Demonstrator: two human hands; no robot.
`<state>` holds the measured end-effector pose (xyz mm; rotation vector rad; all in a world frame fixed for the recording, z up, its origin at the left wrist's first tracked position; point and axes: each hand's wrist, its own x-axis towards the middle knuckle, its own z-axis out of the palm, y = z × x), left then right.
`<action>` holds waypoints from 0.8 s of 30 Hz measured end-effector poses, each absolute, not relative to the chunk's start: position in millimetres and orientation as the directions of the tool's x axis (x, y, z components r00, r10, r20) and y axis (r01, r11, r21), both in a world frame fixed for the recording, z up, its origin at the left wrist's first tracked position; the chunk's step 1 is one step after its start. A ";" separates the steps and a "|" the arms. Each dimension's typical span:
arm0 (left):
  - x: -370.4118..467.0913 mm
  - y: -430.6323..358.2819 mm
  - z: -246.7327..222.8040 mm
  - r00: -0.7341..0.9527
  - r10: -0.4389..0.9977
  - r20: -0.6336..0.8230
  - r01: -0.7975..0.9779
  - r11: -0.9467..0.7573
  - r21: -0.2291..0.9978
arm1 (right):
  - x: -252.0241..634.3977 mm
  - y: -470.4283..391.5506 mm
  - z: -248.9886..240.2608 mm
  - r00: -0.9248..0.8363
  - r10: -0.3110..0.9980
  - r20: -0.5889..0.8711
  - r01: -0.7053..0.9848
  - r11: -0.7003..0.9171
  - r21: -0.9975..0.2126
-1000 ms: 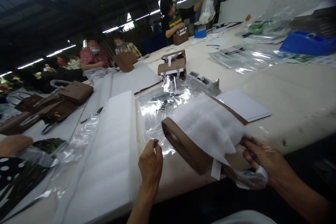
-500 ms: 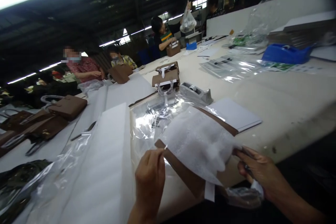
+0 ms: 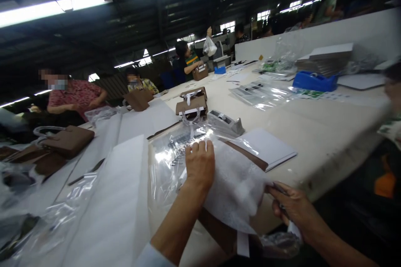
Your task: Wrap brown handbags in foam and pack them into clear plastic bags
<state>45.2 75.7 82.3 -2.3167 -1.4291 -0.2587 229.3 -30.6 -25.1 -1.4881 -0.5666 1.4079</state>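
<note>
A brown handbag lies near the table's front edge, its upper side largely covered by a white foam sheet. My right hand is closed at the sheet's right corner, pinching it between thumb and fingers. Something dark and narrow, possibly a small metal tool, also shows in that palm; its kind is unclear. My left hand rests over the sheet's far left side with fingers curled together; their tips are hidden. A plastic-wrapped handle and a white strip hang at the bag's near side.
Clear plastic bags lie left of the handbag. Beyond are a grey tape dispenser, white boards and another brown handbag. Stacked foam and more handbags occupy the left. Several people work around the table.
My left hand has moved forward from the handbag's left corner to the far left part of the foam sheet. My right hand keeps its hold; the camera view has shifted.
</note>
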 end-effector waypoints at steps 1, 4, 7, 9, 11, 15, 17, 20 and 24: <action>51.6 84.7 80.6 0.481 0.808 0.340 0.874 -0.414 -0.253 | 229.6 -30.1 -25.5 0.213 0.848 -0.484 -0.277 -0.423 -0.863; 70.6 87.5 76.1 0.587 0.742 0.324 0.809 -0.526 -0.261 | 228.9 -24.6 -26.2 0.197 0.860 -0.470 -0.246 -0.421 -0.873; 83.9 59.5 72.8 0.717 0.623 0.314 0.696 -0.664 -0.272 | 224.0 -14.4 -26.6 0.195 0.879 -0.434 -0.231 -0.389 -0.892; 80.5 37.9 68.5 0.760 0.550 0.346 0.643 -0.715 -0.276 | 219.0 -8.5 -28.5 0.202 0.887 -0.415 -0.257 -0.360 -0.897; 62.0 22.8 60.8 0.713 0.516 0.475 0.672 -0.696 -0.253 | 214.3 -5.4 -32.9 0.218 0.882 -0.418 -0.299 -0.347 -0.889; -7.0 15.0 36.2 0.276 0.583 0.764 0.923 -0.382 -0.042 | 208.4 -5.8 -46.6 0.254 0.840 -0.479 -0.382 -0.368 -0.848; -38.8 17.9 21.2 -0.004 0.624 0.781 0.981 -0.149 0.125 | 205.6 -6.4 -52.0 0.268 0.832 -0.485 -0.407 -0.358 -0.840; -61.4 21.6 -1.6 -0.158 0.691 0.705 0.976 0.002 0.216 | 198.4 -4.6 -54.8 0.282 0.834 -0.474 -0.422 -0.336 -0.842; -48.6 7.2 -25.7 0.065 0.762 0.644 0.977 -0.179 0.113 | 187.1 4.6 -51.4 0.315 0.830 -0.460 -0.454 -0.294 -0.841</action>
